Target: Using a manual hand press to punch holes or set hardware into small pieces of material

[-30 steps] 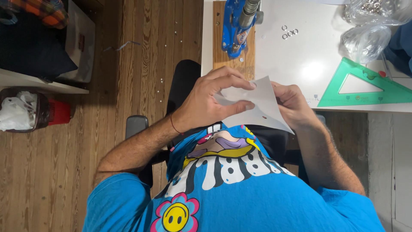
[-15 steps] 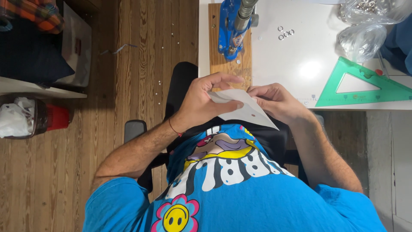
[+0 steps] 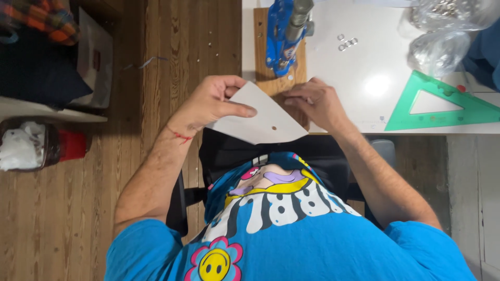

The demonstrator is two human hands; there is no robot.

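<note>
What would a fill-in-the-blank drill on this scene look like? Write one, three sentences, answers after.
1. The left hand holds a white sheet shaped like a ____.
2. The right hand rests on the ____ board under the blue press.
3. The set square on the white table is ____ in colour.

Missing words: triangle; wooden; green
</note>
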